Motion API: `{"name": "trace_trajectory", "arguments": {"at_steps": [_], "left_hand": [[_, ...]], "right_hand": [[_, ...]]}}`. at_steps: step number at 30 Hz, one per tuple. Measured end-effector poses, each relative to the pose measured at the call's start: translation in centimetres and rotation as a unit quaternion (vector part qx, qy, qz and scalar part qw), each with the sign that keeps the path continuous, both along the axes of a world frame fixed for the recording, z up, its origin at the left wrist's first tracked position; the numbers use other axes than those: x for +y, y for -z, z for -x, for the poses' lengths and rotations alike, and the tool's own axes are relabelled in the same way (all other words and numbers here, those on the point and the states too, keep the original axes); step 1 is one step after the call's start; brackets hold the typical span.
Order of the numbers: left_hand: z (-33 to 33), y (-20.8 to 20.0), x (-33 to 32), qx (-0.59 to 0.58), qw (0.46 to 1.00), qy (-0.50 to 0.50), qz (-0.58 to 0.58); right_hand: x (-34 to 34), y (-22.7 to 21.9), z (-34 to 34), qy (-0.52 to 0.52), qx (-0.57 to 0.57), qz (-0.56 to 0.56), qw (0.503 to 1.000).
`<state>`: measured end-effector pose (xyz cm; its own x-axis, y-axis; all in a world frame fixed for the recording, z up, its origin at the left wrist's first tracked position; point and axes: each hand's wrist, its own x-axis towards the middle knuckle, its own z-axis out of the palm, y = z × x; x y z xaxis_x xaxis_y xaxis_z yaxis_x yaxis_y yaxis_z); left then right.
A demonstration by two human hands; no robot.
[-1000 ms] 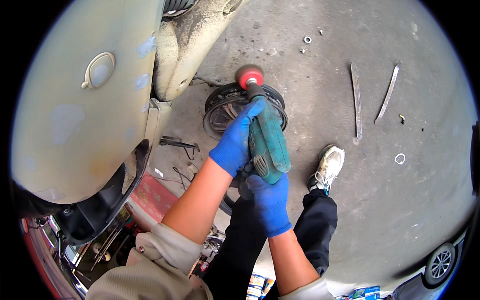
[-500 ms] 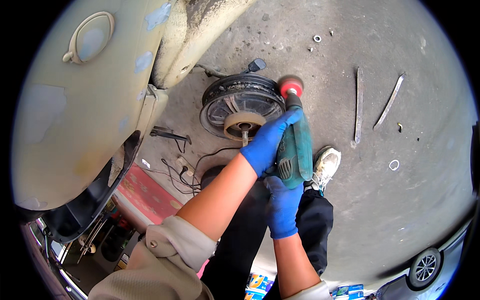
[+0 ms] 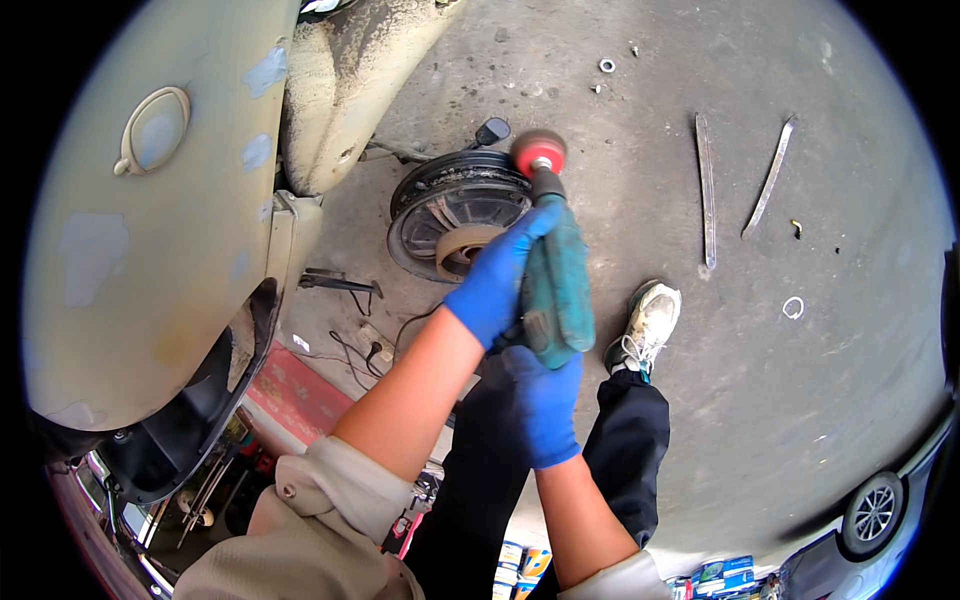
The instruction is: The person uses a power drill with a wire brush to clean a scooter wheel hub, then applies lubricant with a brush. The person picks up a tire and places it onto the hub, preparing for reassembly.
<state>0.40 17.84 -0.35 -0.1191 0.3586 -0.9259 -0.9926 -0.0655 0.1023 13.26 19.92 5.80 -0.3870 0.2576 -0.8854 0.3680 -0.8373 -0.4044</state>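
Note:
A green power drill [image 3: 562, 290] is held in both my blue-gloved hands. My left hand [image 3: 500, 268] wraps round its front body, just behind the chuck. Farther back, my right hand [image 3: 548, 395] grips the handle end, its fingers partly hidden under the tool. On the chuck sits a round red-and-brown brush or sanding head [image 3: 540, 152], blurred. This head is at the right edge of a dirty black wheel [image 3: 425, 215] with a tan ring-shaped hub; I cannot tell whether they touch. My left hand and the drill cover the wheel's lower right part.
A cream vehicle body panel [image 3: 150, 260] fills the left side. Two metal bars [image 3: 706, 190] lie on the concrete at right, near a white ring [image 3: 793, 308]. A nut [image 3: 607, 66] lies beyond. Dark cables [image 3: 352, 350] trail below the wheel, and my shoe [image 3: 648, 322] stands to the right.
The drill and both hands have shifted left and slightly away from me, the brush head moving up along the wheel's edge. The whole view has also shifted a little.

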Motion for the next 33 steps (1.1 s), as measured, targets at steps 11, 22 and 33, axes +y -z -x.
{"name": "trace_trajectory", "arguments": {"at_steps": [11, 22, 33], "left_hand": [[-0.9, -0.1, -0.4, 0.002, 1.0, -0.002, -0.001], [1.5, -2.7, -2.2, 0.022, 0.999, -0.03, 0.027], [0.0, -0.7, -1.3, 0.008, 0.999, -0.026, -0.023]], "right_hand": [[-0.8, 0.2, -0.8, -0.045, -0.037, -0.025, 0.998], [-1.9, -1.5, 1.2, -0.088, 0.028, -0.076, 0.993], [-1.1, -0.3, 0.5, -0.113, -0.001, -0.191, 0.975]]}}
